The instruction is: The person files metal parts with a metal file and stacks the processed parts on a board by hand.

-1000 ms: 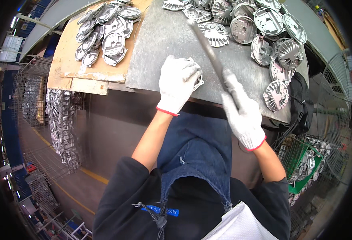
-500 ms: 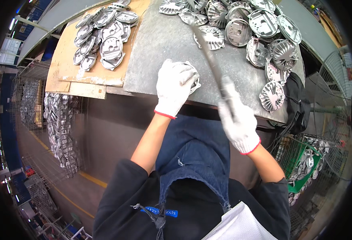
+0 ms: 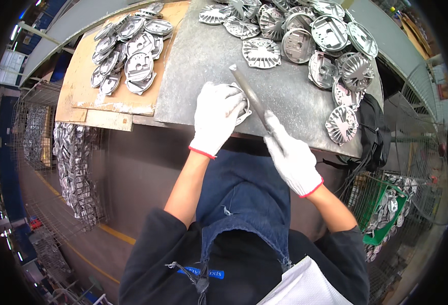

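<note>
My left hand, in a white knit glove with a red cuff, is closed on a round silver metal casting at the near edge of the grey metal tabletop. The glove covers most of the casting; its right rim shows. In my right hand, gloved the same way, is a long grey metal bar, gripped near its lower end. The bar slants up and left, and its far part passes close to the casting's right rim. Whether they touch, I cannot tell.
Many similar finned castings are heaped at the back right; one casting lies by the right edge. Another pile rests on brown cardboard at left. A black bag, a green crate and wire cages flank the table.
The bar's tip has moved left and down, closer to the casting in my left hand. My right hand has shifted slightly left and lower. My left hand keeps its hold.
</note>
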A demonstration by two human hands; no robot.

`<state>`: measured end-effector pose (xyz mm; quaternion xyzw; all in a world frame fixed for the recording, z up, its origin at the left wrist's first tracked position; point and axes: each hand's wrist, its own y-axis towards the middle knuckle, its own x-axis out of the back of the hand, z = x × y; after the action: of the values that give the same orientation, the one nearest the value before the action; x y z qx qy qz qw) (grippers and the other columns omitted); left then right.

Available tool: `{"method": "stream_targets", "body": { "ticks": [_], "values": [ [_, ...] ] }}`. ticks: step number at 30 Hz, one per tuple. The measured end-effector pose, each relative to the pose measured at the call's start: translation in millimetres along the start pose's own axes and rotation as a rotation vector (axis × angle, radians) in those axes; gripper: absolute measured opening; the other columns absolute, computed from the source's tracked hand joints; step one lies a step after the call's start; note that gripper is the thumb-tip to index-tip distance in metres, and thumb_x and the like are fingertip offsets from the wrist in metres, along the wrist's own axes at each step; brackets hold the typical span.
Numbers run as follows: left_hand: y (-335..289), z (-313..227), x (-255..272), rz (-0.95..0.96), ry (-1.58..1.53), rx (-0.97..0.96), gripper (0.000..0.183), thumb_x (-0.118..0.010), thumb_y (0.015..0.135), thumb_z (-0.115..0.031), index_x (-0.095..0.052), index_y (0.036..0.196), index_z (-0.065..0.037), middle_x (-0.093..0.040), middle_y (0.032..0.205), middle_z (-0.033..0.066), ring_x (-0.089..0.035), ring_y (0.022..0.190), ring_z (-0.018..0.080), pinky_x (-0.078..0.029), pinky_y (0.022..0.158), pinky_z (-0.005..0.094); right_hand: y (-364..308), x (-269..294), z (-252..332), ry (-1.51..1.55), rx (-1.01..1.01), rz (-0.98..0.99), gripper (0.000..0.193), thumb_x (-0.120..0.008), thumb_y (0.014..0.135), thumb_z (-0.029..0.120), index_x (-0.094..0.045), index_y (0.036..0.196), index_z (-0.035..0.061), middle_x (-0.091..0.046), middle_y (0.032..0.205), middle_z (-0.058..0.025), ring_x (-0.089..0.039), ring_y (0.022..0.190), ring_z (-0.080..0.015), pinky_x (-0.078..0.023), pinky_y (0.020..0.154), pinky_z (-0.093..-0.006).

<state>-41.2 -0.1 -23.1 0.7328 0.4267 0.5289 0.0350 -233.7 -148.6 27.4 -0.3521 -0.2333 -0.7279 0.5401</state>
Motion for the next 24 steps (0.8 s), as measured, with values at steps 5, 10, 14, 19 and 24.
{"method": "stream_targets", "body": {
  "ticks": [5,10,14,19,24],
  "values": [
    [-4.6,0.7,-5.0,-0.028,-0.038,0.017,0.018,-0.084,0.090,-0.016,-0.087,0.107,-0.011,-0.081,0.117,0.0053,-0.069,0.114,0.0333,-0.054,0.107,0.0464,-3.3,-8.6,-8.4,0.137,0.132,-0.193,0.067,-0.066,0.114,0.032,-0.044,0.176,0.0202,-0.080,0.100,-0.0246,-0.079,0.085,-0.0451,-0.061,0.079,-0.0532],
    [-3.0,-1.1,-2.7,-0.064,0.057,-0.006,0.017,-0.086,0.087,-0.016,-0.086,0.103,-0.010,-0.081,0.116,0.0077,-0.071,0.115,0.0333,-0.055,0.105,0.0465,-0.6,-12.6,-10.1,0.043,0.056,-0.006,0.067,-0.066,0.112,0.034,-0.046,0.174,0.0183,-0.080,0.097,-0.0267,-0.079,0.088,-0.0486,-0.062,0.082,-0.0564],
    [13.7,-4.6,5.8,0.059,-0.018,0.054,0.018,-0.087,0.085,-0.020,-0.088,0.099,-0.009,-0.084,0.107,0.0112,-0.077,0.106,0.0339,-0.060,0.099,0.0451,30.9,-15.0,-4.9,0.133,-0.022,-0.060,0.083,-0.068,0.108,0.039,-0.031,0.179,0.0171,-0.079,0.111,-0.0326,-0.078,0.094,-0.0531,-0.061,0.089,-0.0591],
    [32.4,-3.5,10.3,0.146,0.055,0.004,0.016,-0.088,0.085,-0.023,-0.088,0.091,-0.009,-0.083,0.098,0.0092,-0.077,0.099,0.0313,-0.060,0.093,0.0441,98.0,-23.7,-0.6,0.217,-0.213,0.054,0.098,-0.074,0.096,0.050,-0.032,0.179,0.0166,-0.076,0.138,-0.0286,-0.075,0.122,-0.0514,-0.058,0.106,-0.0561],
    [25.7,0.0,4.8,-0.010,0.065,-0.072,0.014,-0.088,0.088,-0.022,-0.089,0.093,-0.008,-0.083,0.099,0.0081,-0.077,0.096,0.0295,-0.059,0.094,0.0426,112.8,-34.1,-1.8,0.228,-0.169,0.002,0.097,-0.074,0.095,0.048,-0.034,0.178,0.0161,-0.073,0.146,-0.0288,-0.073,0.128,-0.0501,-0.057,0.109,-0.0551]
  ]
}}
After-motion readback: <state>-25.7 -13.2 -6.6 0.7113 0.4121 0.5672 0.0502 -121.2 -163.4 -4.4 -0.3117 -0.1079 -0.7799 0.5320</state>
